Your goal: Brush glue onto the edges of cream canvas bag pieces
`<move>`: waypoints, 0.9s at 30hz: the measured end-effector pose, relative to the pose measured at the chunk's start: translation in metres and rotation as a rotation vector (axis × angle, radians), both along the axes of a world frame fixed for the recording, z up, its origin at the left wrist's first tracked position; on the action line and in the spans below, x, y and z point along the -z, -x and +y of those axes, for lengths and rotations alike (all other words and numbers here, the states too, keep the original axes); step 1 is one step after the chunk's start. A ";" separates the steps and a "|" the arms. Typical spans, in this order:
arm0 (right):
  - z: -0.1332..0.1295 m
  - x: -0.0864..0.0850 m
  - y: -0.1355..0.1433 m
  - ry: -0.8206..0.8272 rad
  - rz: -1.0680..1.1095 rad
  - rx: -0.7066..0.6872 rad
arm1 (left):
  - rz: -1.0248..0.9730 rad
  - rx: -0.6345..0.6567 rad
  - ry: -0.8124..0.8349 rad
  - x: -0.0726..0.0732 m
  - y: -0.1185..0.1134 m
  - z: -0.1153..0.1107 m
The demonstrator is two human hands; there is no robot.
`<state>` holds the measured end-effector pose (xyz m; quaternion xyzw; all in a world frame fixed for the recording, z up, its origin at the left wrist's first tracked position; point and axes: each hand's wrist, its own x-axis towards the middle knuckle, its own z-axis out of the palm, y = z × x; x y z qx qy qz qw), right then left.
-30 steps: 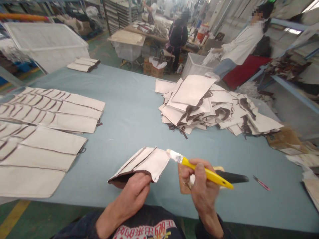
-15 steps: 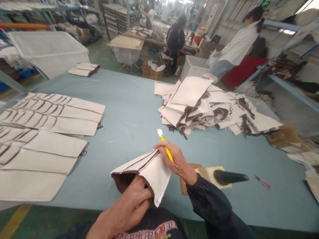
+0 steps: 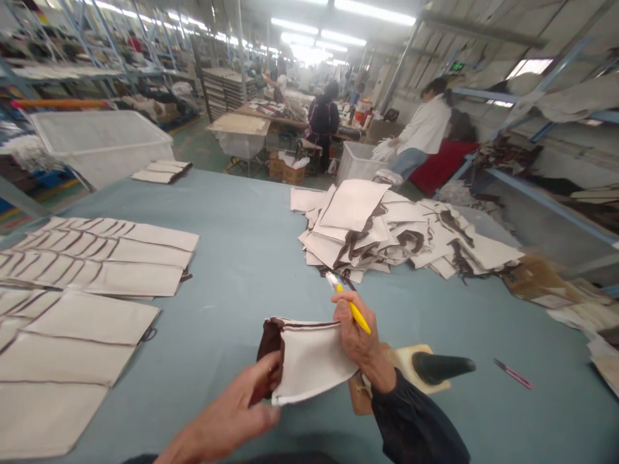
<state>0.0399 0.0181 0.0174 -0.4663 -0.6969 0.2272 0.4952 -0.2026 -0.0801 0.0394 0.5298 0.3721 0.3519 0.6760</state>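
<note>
Pouch [image 3: 309,357] is up off the surface [image 3: 251,245], held between both hands right at the near edge. It's a cream fabric piece with dark brown trim along the top and a brown lining showing at its left end. The left hand [image 3: 242,412] pinches the lower left corner, thumb on the front, fingers tucked behind. The right hand [image 3: 355,332] grips the upper right corner and at the same time has a yellow brush [image 3: 349,301] clamped in its fingers, white bristle tip pointing up and away toward the far side.

Just beside the right wrist there's a wooden block [image 3: 403,367] with a black cone-shaped form [image 3: 442,367] lying on it, tip pointing right. A small pink cutter [image 3: 515,375] lies further right, well apart from the hands.

Past the brush, a messy heap of cream pieces [image 3: 387,232] with brown cords takes up the middle right of the surface. On the left, neat overlapping rows of finished pouches [image 3: 97,258] run right up to the left edge, and a small stack [image 3: 162,171] sits at the far left corner next to a white bin [image 3: 101,142].

The open stretch is the blue-grey lane down the middle, between the rows and the heap, plus a bare patch in front of the left hand. Two people work at stations beyond the far edge.
</note>
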 end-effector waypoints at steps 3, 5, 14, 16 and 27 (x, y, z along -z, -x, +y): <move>-0.006 0.004 -0.004 0.022 0.018 0.016 | -0.137 -0.014 0.126 -0.002 -0.006 0.017; -0.010 0.011 -0.004 0.045 0.023 0.018 | -0.070 -0.037 0.126 -0.003 -0.013 0.024; -0.009 -0.006 -0.022 0.074 0.228 0.155 | -0.032 -0.188 0.370 -0.003 -0.024 0.030; -0.018 -0.023 -0.021 0.155 0.392 0.140 | -0.018 -0.193 0.395 -0.008 -0.023 0.031; -0.042 -0.028 0.012 0.077 0.254 -0.160 | 0.039 -0.131 0.417 -0.018 -0.018 0.025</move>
